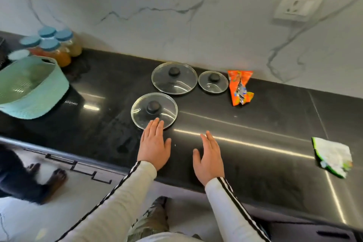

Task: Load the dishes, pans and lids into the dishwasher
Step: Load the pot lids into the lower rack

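Three glass lids with black knobs lie flat on the black countertop point(255, 120). The nearest lid point(155, 109) is in the middle. A larger lid point(174, 78) sits behind it, and a small lid point(213, 82) lies to that one's right. My left hand point(154, 144) is flat and open, its fingertips over the near rim of the nearest lid. My right hand point(209, 160) hovers open over bare counter, to the right of the left hand and apart from every lid. Neither hand holds anything.
A teal basket point(29, 86) stands at the far left with several blue-capped jars point(55, 45) behind it. An orange snack wrapper point(240, 87) lies right of the small lid. A white and green cloth point(333, 156) lies at the right. A dark animal point(29, 179) is on the floor, left.
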